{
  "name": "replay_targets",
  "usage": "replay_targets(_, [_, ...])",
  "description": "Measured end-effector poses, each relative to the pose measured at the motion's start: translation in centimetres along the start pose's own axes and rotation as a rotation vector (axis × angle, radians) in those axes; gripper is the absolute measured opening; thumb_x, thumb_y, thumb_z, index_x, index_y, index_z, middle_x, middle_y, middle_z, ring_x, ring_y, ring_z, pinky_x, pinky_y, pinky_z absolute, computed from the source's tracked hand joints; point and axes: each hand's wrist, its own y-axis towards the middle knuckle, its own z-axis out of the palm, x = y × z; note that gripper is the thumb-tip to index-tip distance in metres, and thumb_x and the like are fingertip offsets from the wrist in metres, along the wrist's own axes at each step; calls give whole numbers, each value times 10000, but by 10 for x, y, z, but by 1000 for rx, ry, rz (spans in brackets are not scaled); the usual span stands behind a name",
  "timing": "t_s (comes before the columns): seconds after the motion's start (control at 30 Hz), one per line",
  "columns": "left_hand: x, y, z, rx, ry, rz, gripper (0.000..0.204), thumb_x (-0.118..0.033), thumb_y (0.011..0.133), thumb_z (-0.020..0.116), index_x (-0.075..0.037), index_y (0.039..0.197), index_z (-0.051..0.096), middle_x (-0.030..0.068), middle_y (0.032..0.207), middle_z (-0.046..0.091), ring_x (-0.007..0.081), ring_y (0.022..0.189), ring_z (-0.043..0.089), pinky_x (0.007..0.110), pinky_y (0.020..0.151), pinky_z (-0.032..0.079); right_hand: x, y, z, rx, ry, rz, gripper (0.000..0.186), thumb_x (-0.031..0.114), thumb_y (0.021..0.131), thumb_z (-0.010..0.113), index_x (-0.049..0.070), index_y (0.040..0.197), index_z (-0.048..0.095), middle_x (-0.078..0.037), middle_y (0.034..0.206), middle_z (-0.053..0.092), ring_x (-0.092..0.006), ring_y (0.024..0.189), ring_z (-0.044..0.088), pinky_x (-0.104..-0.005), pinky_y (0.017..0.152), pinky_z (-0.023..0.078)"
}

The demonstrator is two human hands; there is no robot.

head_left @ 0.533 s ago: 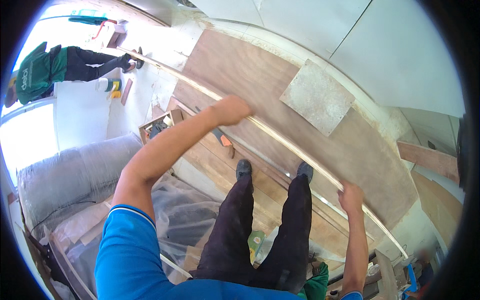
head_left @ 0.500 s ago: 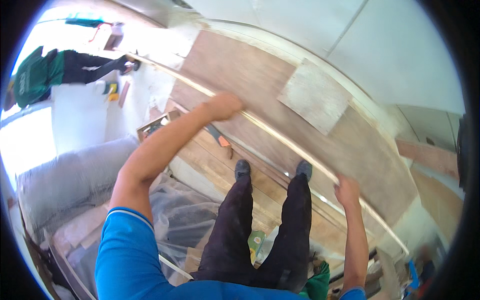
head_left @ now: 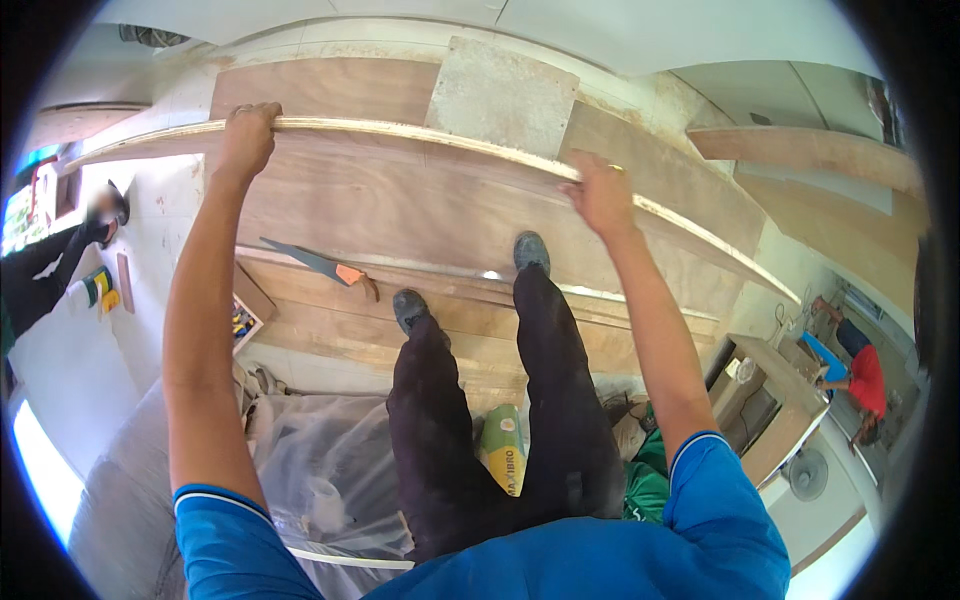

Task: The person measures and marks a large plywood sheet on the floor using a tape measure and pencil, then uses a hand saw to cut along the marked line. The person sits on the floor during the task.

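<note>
A long plywood sheet [head_left: 400, 128], its pale edge turned up toward me, stretches across the far part of the view from left to right. My left hand [head_left: 248, 145] is closed over that edge near its left part. Farther right, my right hand [head_left: 603, 195] has its fingers over the same edge and grips it. On boards between the sheet and my feet lies a handsaw [head_left: 310, 263] with a grey blade and an orange and brown handle. The lower side of the sheet is hard to tell from the wood around it.
A square pale panel [head_left: 500, 90] lies beyond the sheet. Clear plastic film [head_left: 320, 470] and a green-yellow bag [head_left: 502, 450] are near my legs. One person's legs [head_left: 50, 260] show at left; another person in red [head_left: 866, 380] is at far right, past a wooden cabinet [head_left: 775, 400].
My view has turned, so the sheet now runs more crosswise. My left hand is farther left along it. Both hands still hold its edge. The person in red has come into view.
</note>
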Motion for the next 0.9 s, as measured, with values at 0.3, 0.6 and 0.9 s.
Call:
replay_targets(0.3, [0, 33, 1, -38, 62, -6, 229, 0, 890, 613, -76, 1105, 638, 150, 1113, 700, 371, 1140, 632, 543, 1065, 432, -30, 16, -7, 48, -268, 238, 460, 230, 819, 842, 120, 1225, 656, -145, 1211, 702, -347, 1112, 672, -508, 968, 464])
replay_targets(0.6, [35, 24, -13, 166, 82, -96, 211, -49, 927, 624, -115, 1127, 614, 108, 1163, 710, 361, 1191, 623, 569, 1077, 413, -13, 23, 0, 36, -218, 152, 391, 255, 815, 834, 96, 1133, 672, -157, 1129, 710, -382, 1070, 672, -537, 950, 461])
replay_targets(0.9, [45, 41, 16, -56, 285, -315, 442, -98, 912, 677, -136, 1339, 570, 156, 1419, 575, 447, 1360, 489, 615, 1098, 402, 7, 62, 9, -128, -181, 67, 443, 263, 776, 874, 64, 1102, 650, -150, 1024, 717, -373, 1001, 690, -519, 844, 484])
